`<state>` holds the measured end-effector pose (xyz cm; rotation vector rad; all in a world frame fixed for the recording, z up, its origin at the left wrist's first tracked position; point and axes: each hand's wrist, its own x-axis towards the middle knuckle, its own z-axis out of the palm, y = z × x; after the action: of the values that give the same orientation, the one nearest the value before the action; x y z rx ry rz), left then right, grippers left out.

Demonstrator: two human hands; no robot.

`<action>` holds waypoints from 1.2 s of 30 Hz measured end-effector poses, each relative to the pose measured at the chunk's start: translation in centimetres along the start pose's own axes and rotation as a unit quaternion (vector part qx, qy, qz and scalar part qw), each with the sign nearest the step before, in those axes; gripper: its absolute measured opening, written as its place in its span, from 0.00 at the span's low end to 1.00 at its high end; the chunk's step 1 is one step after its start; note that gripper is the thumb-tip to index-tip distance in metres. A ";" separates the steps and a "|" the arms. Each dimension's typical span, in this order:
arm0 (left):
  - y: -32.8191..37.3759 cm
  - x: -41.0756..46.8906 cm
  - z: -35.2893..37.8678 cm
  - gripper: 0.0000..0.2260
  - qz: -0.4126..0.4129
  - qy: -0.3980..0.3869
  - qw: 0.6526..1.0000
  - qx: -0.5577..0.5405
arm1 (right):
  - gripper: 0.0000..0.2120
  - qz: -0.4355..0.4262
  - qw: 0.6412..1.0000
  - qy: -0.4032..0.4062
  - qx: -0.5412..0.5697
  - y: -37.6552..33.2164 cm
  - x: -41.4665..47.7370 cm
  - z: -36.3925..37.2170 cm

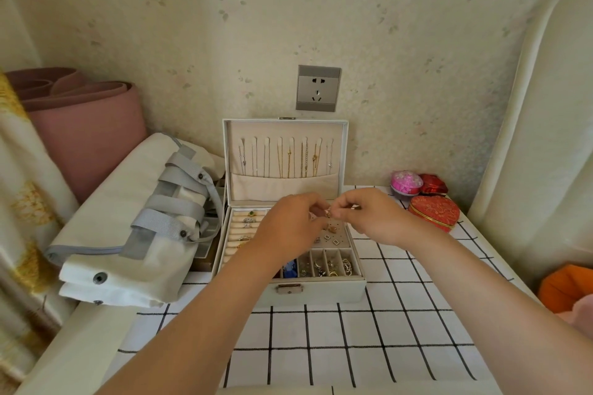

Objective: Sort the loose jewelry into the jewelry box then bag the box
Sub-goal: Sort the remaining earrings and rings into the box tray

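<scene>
The pale jewelry box [317, 293] stands open on the checked tabletop, its lid [285, 154] upright with several chains hanging inside. Rings sit in the left ring rolls [247, 224], and small pieces fill the front compartments [333, 264]. My left hand [285, 228] and my right hand [369, 215] meet over the box's middle tray. Their fingertips together pinch a small gold earring [328, 213]. A folded white bag with grey straps [138, 228] lies left of the box.
A red heart-shaped tin [434, 213], a pink round case [406, 183] and a small red box [433, 184] stand at the back right. A rolled pink mat [83, 125] leans at the left. A wall socket [317, 88] is behind the box. An orange object [564, 289] lies at the right edge.
</scene>
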<state>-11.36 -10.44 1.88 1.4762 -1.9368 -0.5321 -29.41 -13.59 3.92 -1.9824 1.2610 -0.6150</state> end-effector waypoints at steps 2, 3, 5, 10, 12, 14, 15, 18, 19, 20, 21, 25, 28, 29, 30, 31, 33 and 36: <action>0.5 0.3 -0.2 0.06 -0.025 0.013 0.998 -0.062 | 0.06 0.027 0.995 -0.011 0.095 -0.5 -0.2 -0.3; 0.7 0.4 -0.2 0.05 -0.032 0.020 0.996 -0.080 | 0.05 0.035 0.991 -0.022 0.129 -0.6 -0.3 -0.4; 1.0 0.5 -0.5 0.03 -0.040 0.035 0.992 -0.114 | 0.05 0.042 0.984 -0.034 0.172 -0.6 -0.4 -0.4; 1.5 0.6 -1.1 0.04 -0.028 0.064 0.982 -0.176 | 0.04 0.031 0.977 0.012 0.210 -1.2 -0.6 -0.6; 1.8 0.8 -1.2 0.05 -0.032 0.069 0.981 -0.178 | 0.05 0.019 0.979 0.048 0.196 -1.5 -0.7 -0.8; 2.0 1.0 -1.3 0.06 -0.032 0.067 0.982 -0.173 | 0.05 0.000 0.980 0.081 0.180 -1.6 -0.8 -0.9; 2.1 1.0 -1.3 0.06 -0.029 0.063 0.983 -0.167 | 0.05 -0.009 0.981 0.091 0.174 -1.6 -0.8 -0.9; 2.2 1.1 -1.4 0.05 -0.018 0.055 0.988 -0.145 | 0.03 -0.021 0.982 0.105 0.158 -1.4 -0.7 -0.9; 2.2 1.1 -1.4 0.05 -0.016 0.055 0.989 -0.136 | 0.04 -0.025 0.982 0.106 0.156 -1.4 -0.7 -0.9; 2.2 1.1 -1.5 0.06 -0.016 0.056 0.990 -0.130 | 0.04 -0.028 0.982 0.108 0.153 -1.3 -0.6 -0.9; 2.3 1.2 -1.5 0.06 -0.017 0.055 0.990 -0.127 | 0.03 -0.031 0.982 0.109 0.150 -1.3 -0.6 -1.0; 2.2 1.2 -1.4 0.06 -0.014 0.047 0.993 -0.110 | 0.02 -0.041 0.984 0.120 0.122 -0.9 -0.1 -1.0; 1.4 1.3 -0.8 0.09 0.014 0.031 0.999 -0.010 | 0.03 -0.014 0.985 0.159 0.070 0.3 0.7 -0.6; 1.0 1.4 -0.4 0.11 0.031 0.023 0.997 0.060 | 0.05 -0.004 0.984 0.172 0.045 0.9 0.9 -0.5; 0.6 1.5 0.0 0.13 0.048 0.010 0.990 0.132 | 0.08 0.004 0.983 0.184 0.022 1.4 1.2 -0.3; 0.4 1.6 0.4 0.15 0.061 -0.007 0.980 0.189 | 0.10 0.010 0.981 0.192 0.006 1.8 1.3 -0.3; 0.1 1.8 1.1 0.17 0.071 -0.043 0.968 0.236 | 0.12 0.016 0.979 0.201 -0.015 2.4 1.6 -0.2; -0.3 2.2 1.8 0.18 0.070 -0.067 0.962 0.256 | 0.11 0.024 0.980 0.190 -0.053 2.8 1.9 -0.1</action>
<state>-12.80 -12.76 0.95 1.6193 -2.3877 -0.0632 -30.30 -16.14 1.90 -1.9730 1.5926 -0.9529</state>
